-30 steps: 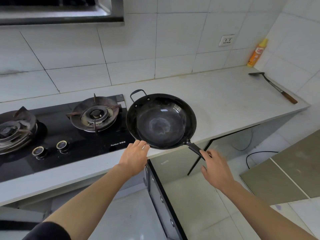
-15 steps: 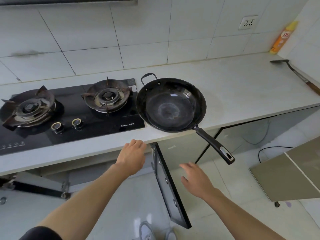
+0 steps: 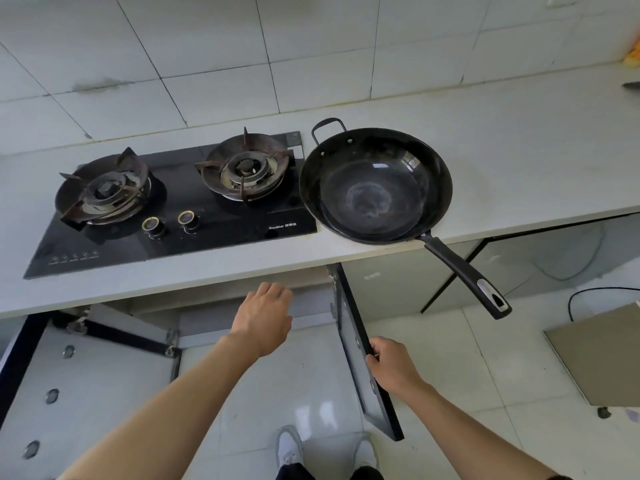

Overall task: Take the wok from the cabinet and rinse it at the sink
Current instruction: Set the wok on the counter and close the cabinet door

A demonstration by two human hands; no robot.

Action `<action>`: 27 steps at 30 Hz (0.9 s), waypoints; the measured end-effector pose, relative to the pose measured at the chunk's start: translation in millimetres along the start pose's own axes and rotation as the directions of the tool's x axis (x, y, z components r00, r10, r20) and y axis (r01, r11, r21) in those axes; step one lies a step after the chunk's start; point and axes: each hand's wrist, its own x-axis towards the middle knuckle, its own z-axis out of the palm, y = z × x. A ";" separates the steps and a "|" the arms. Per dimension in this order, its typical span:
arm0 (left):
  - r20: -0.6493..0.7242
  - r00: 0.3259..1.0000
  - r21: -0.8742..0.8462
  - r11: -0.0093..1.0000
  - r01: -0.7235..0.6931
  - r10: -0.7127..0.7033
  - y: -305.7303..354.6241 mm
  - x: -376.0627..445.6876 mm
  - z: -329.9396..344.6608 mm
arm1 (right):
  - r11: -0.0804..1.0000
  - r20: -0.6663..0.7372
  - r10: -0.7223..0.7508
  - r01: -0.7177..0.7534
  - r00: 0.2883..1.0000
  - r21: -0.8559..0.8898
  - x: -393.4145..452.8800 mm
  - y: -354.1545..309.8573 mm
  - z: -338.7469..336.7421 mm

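Note:
A black wok point(image 3: 375, 185) sits on the white countertop point(image 3: 519, 161) just right of the gas stove, and neither hand touches it. Its long black handle point(image 3: 467, 275) juts out past the counter's front edge, and a small loop handle points toward the wall. Below the counter, my right hand point(image 3: 391, 365) grips the edge of the open black cabinet door point(image 3: 363, 362). My left hand point(image 3: 265, 320) hangs in front of the open cabinet with relaxed fingers, holding nothing. No sink is in view.
A black two-burner gas stove point(image 3: 173, 202) fills the counter's left part. A second cabinet door point(image 3: 52, 386) stands open at the lower left. My shoes point(image 3: 291, 448) show on the white tile floor. A loose brown board point(image 3: 599, 355) lies at the right.
Both hands let go of the wok and dropped below the counter. My right hand moved onto the cabinet door's edge and took hold of it. The camera tilted downward.

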 end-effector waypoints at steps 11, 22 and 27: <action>0.008 0.994 -0.044 0.993 -0.112 0.112 -61.1 16.8 10.1 | 0.987 -0.235 0.163 -0.162 0.958 0.023 2.9 -25.6 27.0; -0.032 0.979 -0.042 0.978 -0.202 0.201 -115.8 41.6 15.0 | 0.969 -0.324 0.178 -0.222 0.929 -0.105 -3.4 -45.4 46.6; -0.034 0.981 -0.027 0.981 -0.193 0.192 -122.1 46.9 19.7 | 0.971 -0.326 0.163 -0.210 0.931 -0.115 -2.3 -47.7 47.3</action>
